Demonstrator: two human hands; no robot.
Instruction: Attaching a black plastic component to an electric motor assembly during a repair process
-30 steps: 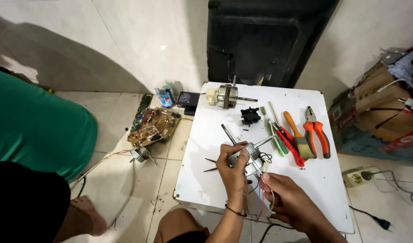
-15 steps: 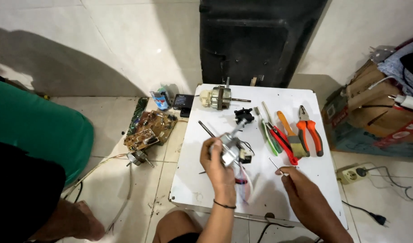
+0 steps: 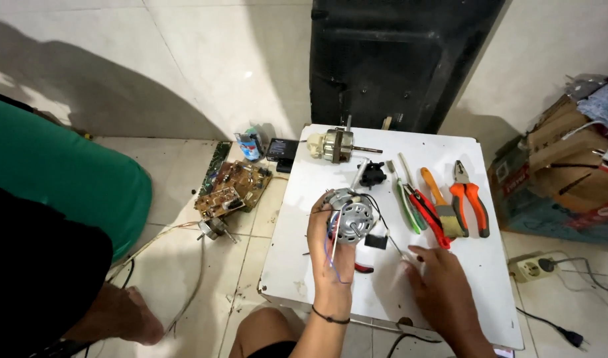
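A small round silver fan motor (image 3: 349, 220) with loose wires is gripped in the left hand (image 3: 330, 255) above the white square table (image 3: 297, 278), its wiring seemingly unfinished, while the empty, spread right hand (image 3: 443, 292) rests just beside it.

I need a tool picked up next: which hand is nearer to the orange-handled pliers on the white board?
Right. The right hand lies flat on the board just below-left of the orange-handled pliers; the left hand holds the small silver motor farther left.
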